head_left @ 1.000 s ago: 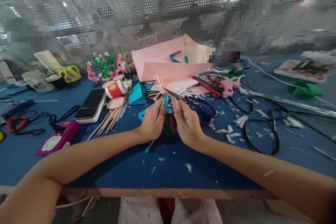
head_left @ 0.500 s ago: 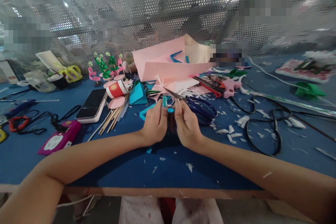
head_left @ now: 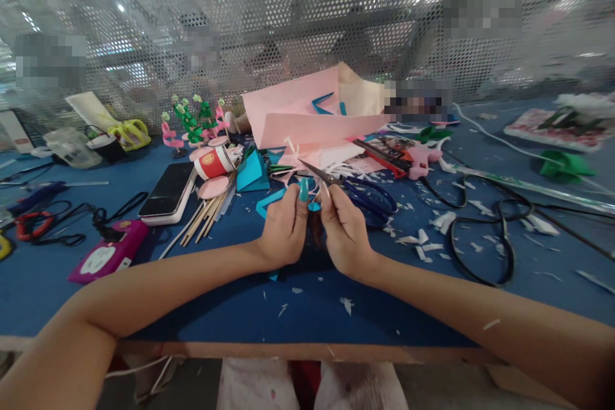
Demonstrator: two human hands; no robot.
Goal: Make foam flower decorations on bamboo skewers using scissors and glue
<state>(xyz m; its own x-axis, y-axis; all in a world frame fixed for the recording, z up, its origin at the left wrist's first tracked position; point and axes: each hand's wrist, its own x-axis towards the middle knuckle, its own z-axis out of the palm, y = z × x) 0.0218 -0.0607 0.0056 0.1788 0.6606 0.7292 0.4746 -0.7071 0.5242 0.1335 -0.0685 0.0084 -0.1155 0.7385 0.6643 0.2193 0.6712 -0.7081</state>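
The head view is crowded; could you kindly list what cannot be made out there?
In the head view:
Blue piece: full shape hidden by left hand and right hand.
Scissors: handles partly behind right hand.
Right arm: cut off by right edge.
Mesh: scene behind it blurred.

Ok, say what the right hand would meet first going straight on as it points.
Probably the scissors, just beyond the right hand, though depth there is unclear.

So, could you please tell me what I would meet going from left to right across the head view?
Purple box, phone, cup, left hand, small blue piece, right hand, green scrap.
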